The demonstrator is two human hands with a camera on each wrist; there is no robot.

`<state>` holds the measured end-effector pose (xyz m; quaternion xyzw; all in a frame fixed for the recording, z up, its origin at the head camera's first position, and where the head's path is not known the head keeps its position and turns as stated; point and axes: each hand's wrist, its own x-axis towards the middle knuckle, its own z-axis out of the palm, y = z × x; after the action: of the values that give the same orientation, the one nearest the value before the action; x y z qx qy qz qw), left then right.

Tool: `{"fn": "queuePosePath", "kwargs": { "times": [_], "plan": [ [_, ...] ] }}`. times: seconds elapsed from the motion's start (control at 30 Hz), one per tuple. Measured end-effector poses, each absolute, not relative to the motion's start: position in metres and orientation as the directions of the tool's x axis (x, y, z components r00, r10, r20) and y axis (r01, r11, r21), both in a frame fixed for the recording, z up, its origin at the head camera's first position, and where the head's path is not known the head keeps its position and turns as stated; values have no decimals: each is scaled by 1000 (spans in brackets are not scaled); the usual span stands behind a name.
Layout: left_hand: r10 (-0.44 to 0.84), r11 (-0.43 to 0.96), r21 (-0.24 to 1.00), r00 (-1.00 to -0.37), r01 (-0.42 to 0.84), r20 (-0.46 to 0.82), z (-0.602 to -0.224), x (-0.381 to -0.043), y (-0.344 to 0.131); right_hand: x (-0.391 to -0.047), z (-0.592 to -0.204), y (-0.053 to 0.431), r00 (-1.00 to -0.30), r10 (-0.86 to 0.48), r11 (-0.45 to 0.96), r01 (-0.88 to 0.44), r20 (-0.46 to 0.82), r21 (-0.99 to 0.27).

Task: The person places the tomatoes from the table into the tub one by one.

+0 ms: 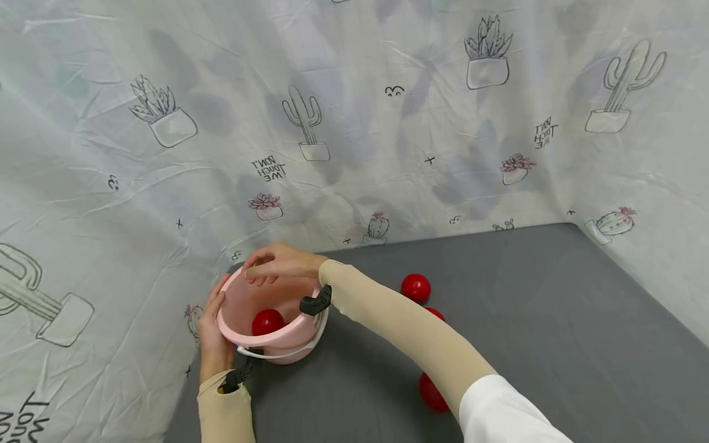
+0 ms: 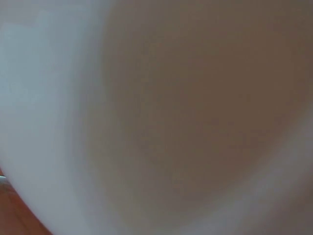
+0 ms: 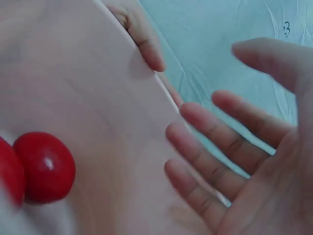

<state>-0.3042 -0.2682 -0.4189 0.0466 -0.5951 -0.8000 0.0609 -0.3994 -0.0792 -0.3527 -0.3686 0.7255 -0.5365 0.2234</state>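
A pink bucket (image 1: pixel 299 335) with a white handle stands at the left of the grey table. My left hand (image 1: pixel 215 332) grips its left side, the thumb hooked over the rim in the right wrist view. Above the bucket's mouth hovers my right hand (image 1: pixel 285 261), holding nothing; its fingers (image 3: pixel 210 166) are spread and nearly straight in the right wrist view. Inside the bucket lies a shiny red ball (image 3: pixel 45 167), with a second red ball (image 3: pixel 7 171) beside it, cut off by the frame edge. A pale, blurred surface fills the left wrist view.
Right of the bucket, a red ball (image 1: pixel 416 287) lies on the grey table (image 1: pixel 554 332). Two more, a ball (image 1: pixel 436 314) and a ball (image 1: pixel 433 394), are partly hidden by my right forearm. A cactus-print sheet (image 1: pixel 360 123) hangs behind and along both sides.
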Motion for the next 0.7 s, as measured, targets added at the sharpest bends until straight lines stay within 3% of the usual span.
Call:
{"fn": "queuePosePath", "kwargs": {
  "times": [0.27,0.5,0.7],
  "plan": [
    [-172,-300,952,-985,60,7,-421,-305,-271,-396,-339,-39,-608,-788,114,-301,98,-947],
    [-159,-300,952,-987,66,19,-420,-303,-273,-384,-331,39,-696,-704,100,-299,145,-949],
    [-156,-322,945,-988,62,12,-419,-306,-271,-375,-340,117,-781,-561,-28,-314,274,-949]
  ]
}}
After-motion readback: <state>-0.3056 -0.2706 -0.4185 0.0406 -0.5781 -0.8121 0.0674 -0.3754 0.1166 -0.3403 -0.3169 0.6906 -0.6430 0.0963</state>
